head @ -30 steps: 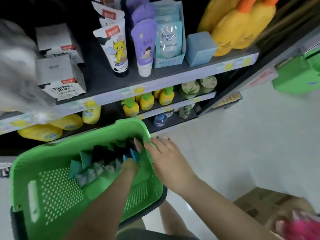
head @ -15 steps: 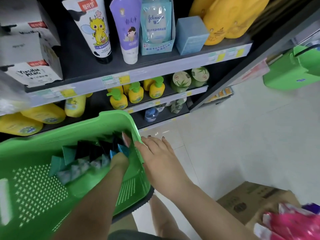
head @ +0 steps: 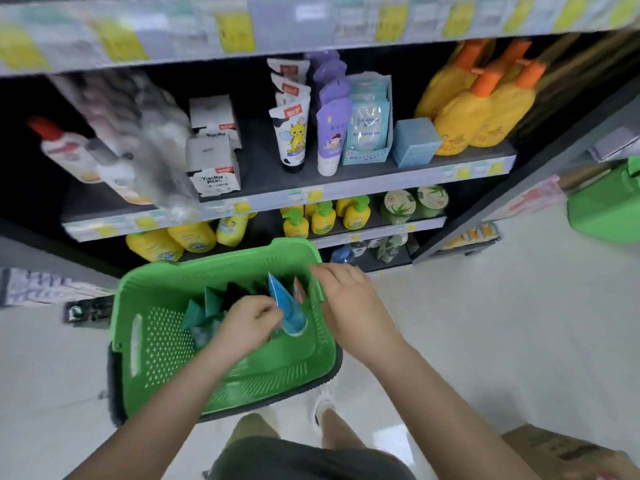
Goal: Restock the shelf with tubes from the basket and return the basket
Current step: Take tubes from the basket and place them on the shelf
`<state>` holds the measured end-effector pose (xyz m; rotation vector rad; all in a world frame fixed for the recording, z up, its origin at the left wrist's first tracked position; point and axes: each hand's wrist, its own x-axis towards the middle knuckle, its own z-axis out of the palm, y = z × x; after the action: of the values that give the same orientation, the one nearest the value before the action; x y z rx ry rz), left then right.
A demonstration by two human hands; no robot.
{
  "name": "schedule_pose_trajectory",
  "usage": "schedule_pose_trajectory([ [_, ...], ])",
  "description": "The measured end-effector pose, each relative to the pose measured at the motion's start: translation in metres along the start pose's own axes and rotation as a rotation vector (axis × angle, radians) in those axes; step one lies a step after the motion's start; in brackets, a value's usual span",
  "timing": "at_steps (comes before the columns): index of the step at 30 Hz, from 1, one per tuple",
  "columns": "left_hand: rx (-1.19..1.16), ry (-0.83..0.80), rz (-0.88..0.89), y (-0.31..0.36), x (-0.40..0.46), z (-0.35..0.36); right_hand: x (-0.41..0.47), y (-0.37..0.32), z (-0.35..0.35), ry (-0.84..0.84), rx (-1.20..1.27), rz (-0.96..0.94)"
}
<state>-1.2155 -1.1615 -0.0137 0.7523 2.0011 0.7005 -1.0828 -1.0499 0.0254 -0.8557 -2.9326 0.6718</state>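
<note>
In the lower middle of the frame, your left hand [head: 247, 325] grips a blue tube [head: 287, 308] inside the green basket [head: 221, 372]; your right hand [head: 341, 294] holds its rim. Several tubes remain there, so restocking the shelf [head: 346, 180] looks far from finished.

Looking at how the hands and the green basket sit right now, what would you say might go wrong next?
The left hand pinches only the light blue plastic tube near its edge, so it may slip back among the dark teal tubes. The right hand holds just the rim of the green perforated plastic basket, which looks tilted and could tip.
</note>
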Motion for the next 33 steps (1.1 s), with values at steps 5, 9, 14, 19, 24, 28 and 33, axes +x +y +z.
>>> schedule_pose_trajectory([
  [5, -0.277, 0.129, 0.159, 0.086, -0.067, -0.071, 0.003, -0.032, -0.053, -0.106, 0.252, -0.073],
  [9, -0.452, 0.217, 0.299, 0.144, -0.107, -0.121, 0.019, -0.074, -0.096, -0.066, 0.402, -0.109],
  [14, -0.525, 0.309, 0.547, 0.207, -0.146, -0.174, 0.042, -0.126, -0.158, 0.117, 0.607, -0.228],
  [19, -0.468, 0.558, 0.865, 0.241, -0.176, -0.231, 0.062, -0.173, -0.237, 0.139, 0.944, -0.365],
  [24, -0.241, 0.736, 1.09, 0.263, -0.196, -0.287, 0.081, -0.236, -0.327, 0.252, 1.141, -0.561],
  [28, 0.115, 0.995, 1.134, 0.297, -0.211, -0.326, 0.113, -0.295, -0.39, 0.401, 1.174, -0.59],
  [33, 0.22, 1.254, 1.023, 0.346, -0.195, -0.389, 0.154, -0.365, -0.439, 0.498, 1.053, -0.521],
])
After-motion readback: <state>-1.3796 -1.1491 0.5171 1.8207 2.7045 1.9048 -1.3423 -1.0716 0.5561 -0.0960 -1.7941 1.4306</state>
